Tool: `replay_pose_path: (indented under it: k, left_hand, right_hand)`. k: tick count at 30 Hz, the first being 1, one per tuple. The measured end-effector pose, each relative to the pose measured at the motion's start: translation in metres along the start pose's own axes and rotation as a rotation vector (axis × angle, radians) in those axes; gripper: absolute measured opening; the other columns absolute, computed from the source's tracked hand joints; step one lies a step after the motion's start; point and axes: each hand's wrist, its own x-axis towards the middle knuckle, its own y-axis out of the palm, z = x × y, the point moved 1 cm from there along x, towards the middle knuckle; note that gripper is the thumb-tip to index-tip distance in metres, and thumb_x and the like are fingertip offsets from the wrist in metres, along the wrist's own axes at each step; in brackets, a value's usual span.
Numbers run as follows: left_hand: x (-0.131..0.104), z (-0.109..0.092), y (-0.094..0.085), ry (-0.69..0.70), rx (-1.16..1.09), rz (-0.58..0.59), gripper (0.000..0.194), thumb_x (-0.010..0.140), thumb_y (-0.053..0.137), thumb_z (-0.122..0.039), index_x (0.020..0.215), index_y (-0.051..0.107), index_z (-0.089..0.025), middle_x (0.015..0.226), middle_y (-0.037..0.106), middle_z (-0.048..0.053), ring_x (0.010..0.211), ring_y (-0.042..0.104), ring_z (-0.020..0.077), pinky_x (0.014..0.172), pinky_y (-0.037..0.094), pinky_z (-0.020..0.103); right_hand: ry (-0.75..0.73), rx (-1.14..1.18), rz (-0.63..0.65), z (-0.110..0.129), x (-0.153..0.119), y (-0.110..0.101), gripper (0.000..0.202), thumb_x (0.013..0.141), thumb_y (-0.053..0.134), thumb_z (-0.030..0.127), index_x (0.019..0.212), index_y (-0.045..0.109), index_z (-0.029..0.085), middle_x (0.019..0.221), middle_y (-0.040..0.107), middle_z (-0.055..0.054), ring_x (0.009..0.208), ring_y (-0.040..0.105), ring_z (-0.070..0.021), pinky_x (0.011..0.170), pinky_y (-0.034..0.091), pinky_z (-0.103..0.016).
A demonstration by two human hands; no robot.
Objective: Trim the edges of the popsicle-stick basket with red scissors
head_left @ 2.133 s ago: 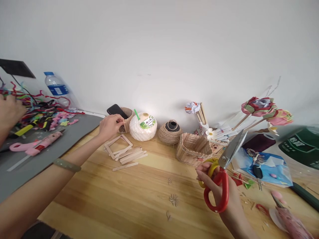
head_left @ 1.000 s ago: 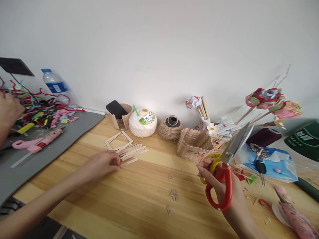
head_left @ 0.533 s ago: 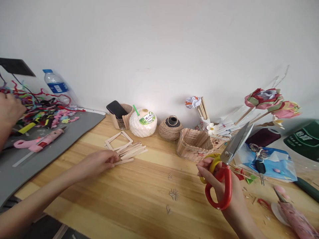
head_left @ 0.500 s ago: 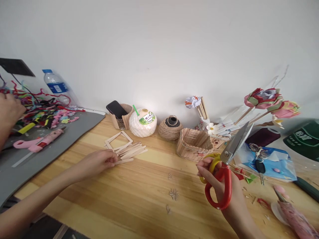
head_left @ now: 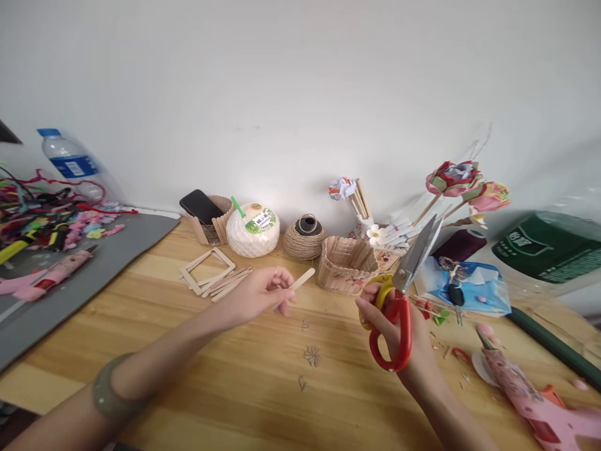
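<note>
My left hand (head_left: pixel 265 291) pinches a wooden craft stick (head_left: pixel 303 279), whose rounded end points up and right; the rest is covered by my fingers. In my right hand (head_left: pixel 392 319) is a pair of scissors (head_left: pixel 397 313) with red and yellow handles, blades pointing upward and nearly together. Left of my left hand lie loose craft sticks (head_left: pixel 230 285), partly behind it, beside a square frame of craft sticks (head_left: pixel 195 282). Between and below my hands, several small bits of twine (head_left: pixel 312 356) rest on the wooden table (head_left: pixel 225 388).
Along the wall stand a stick holder with a phone (head_left: pixel 201 207), a wrapped coconut (head_left: pixel 253 235), a twine ball (head_left: pixel 305 241) and a craft-stick basket (head_left: pixel 345 266). Paper flowers (head_left: pixel 454 180) rise at right. A pink glue gun (head_left: pixel 521 391) lies at front right, another glue gun (head_left: pixel 47 275) on the grey mat (head_left: pixel 70 300).
My left hand has moved right, away from the loose sticks, carrying one craft stick. My right hand still holds the scissors. The view has turned right, and another person's hand at far left is out of sight.
</note>
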Motion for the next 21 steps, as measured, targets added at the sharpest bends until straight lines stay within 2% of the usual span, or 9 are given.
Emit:
replay_pose_path:
  k: [3,6,9,12,14,17,21]
  left_hand:
    - [0.017,-0.016,0.021,0.078,-0.136,0.070,0.016,0.077,0.054,-0.022,0.091,0.049,-0.017,0.081,0.063,0.002,0.057,0.061,0.0118,0.054,0.041,0.024]
    - [0.032,-0.028,0.039,0.125,-0.238,0.133,0.016,0.077,0.055,-0.024,0.091,0.052,-0.017,0.094,0.063,0.005,0.060,0.062,0.0107,0.058,0.044,0.025]
    - [0.046,-0.038,0.056,0.121,-0.318,0.145,0.014,0.077,0.057,-0.029,0.082,0.056,-0.016,0.084,0.064,0.003,0.059,0.061,0.0110,0.059,0.044,0.025]
    - [0.056,-0.047,0.071,0.150,-0.390,0.073,0.015,0.075,0.060,-0.029,0.078,0.056,-0.015,0.073,0.063,0.002,0.058,0.059,0.0113,0.060,0.045,0.026]
    - [0.058,-0.052,0.076,0.185,-0.423,0.031,0.016,0.074,0.061,-0.029,0.077,0.055,-0.015,0.074,0.064,0.003,0.058,0.059,0.0119,0.061,0.046,0.027]
    - [0.057,-0.054,0.079,0.200,-0.410,-0.017,0.014,0.072,0.062,-0.028,0.077,0.054,-0.016,0.073,0.063,0.003,0.059,0.059,0.0127,0.059,0.046,0.026]
    - [0.056,-0.050,0.075,0.178,-0.367,-0.028,0.013,0.071,0.063,-0.026,0.077,0.055,-0.018,0.067,0.060,0.001,0.059,0.058,0.0128,0.058,0.047,0.026]
  right_hand:
    - [0.002,-0.029,-0.019,0.004,0.003,-0.008,0.034,0.070,0.066,0.045,0.084,0.053,0.018,0.065,0.052,0.001,0.056,0.050,-0.0138,0.053,0.043,-0.025]
    - [-0.009,-0.062,0.015,0.007,0.007,-0.021,0.036,0.071,0.065,0.048,0.086,0.053,0.018,0.059,0.049,0.004,0.052,0.049,-0.0126,0.050,0.042,-0.024]
    - [-0.011,-0.116,0.068,0.004,0.010,-0.033,0.039,0.070,0.062,0.052,0.087,0.052,0.018,0.057,0.044,0.006,0.049,0.044,-0.0113,0.045,0.040,-0.022]
    - [-0.037,-0.116,0.090,-0.002,0.010,-0.041,0.039,0.073,0.058,0.053,0.088,0.050,0.019,0.065,0.044,0.004,0.051,0.040,-0.0106,0.043,0.037,-0.021]
    - [-0.073,-0.059,0.153,-0.006,0.007,-0.044,0.037,0.076,0.054,0.053,0.090,0.051,0.019,0.068,0.043,0.003,0.056,0.041,-0.0120,0.050,0.042,-0.023]
    - [-0.052,0.008,0.254,-0.008,0.002,-0.048,0.037,0.079,0.048,0.055,0.087,0.051,0.020,0.070,0.042,0.002,0.063,0.042,-0.0137,0.063,0.045,-0.028]
    - [-0.021,-0.134,0.360,-0.001,-0.001,-0.055,0.040,0.079,0.046,0.059,0.083,0.051,0.019,0.069,0.045,0.001,0.063,0.042,-0.0148,0.062,0.040,-0.028]
